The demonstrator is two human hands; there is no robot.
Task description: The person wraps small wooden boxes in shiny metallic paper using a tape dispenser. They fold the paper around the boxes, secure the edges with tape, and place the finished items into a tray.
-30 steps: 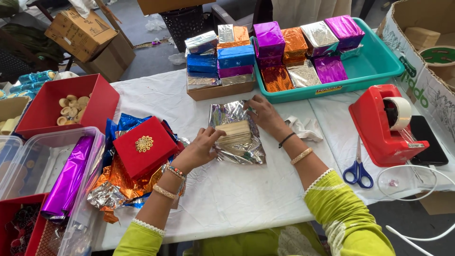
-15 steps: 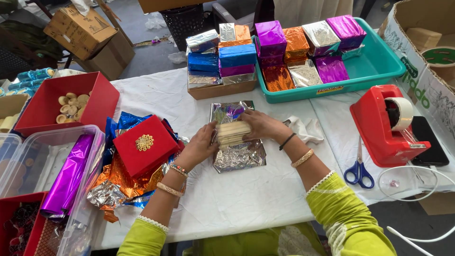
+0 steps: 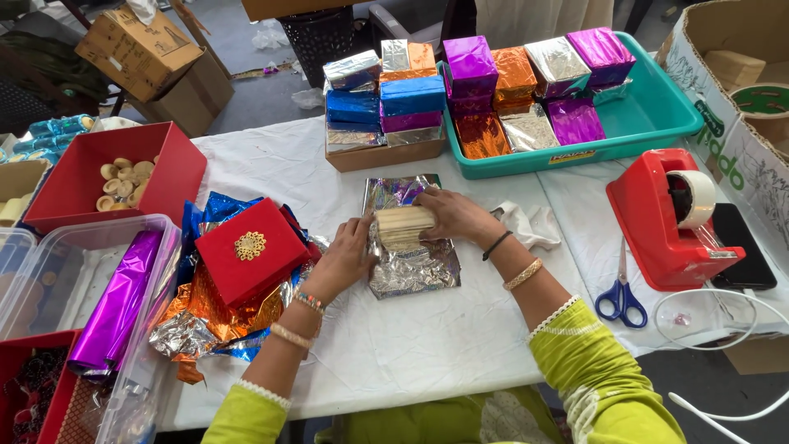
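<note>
**Both hands on a bundle of wooden sticks over silver foil**

The left hand [image 3: 349, 255] and the right hand [image 3: 452, 215] press against opposite ends of a bundle of pale wooden sticks [image 3: 403, 226]. Each hand is cupped around its end of the bundle, fingers curled and grasping it; neither is released. The bundle lies crosswise on a crinkled silver foil sheet [image 3: 415, 267], which is spread flat on the white worktop [image 3: 411, 345] directly in front of the person.

Left of the foil sheet, a red box lid with a gold ornament [image 3: 251, 249] sits tilted on a heap of loose foil in blue, orange and silver [image 3: 197, 321]. Beyond that heap stands a clear plastic bin [image 3: 49, 263] with a roll of purple foil [image 3: 115, 300] leaning in it. An open red box holding small pale round pieces [image 3: 123, 177] stands further back on the left.

Behind the foil sheet, a shallow cardboard tray [image 3: 386, 152] carries wrapped blocks in blue, purple, silver and orange. Just beside it to the right, a teal plastic tray [image 3: 657, 107] holds more wrapped blocks in purple, orange and silver.

To the right of the hands lies a crumpled white cloth [image 3: 530, 224]. Further right, blue-handled scissors [image 3: 622, 300] lie near a red tape dispenser [image 3: 670, 218]. A white cable [image 3: 723, 329] loops at the right edge of the worktop.
</note>
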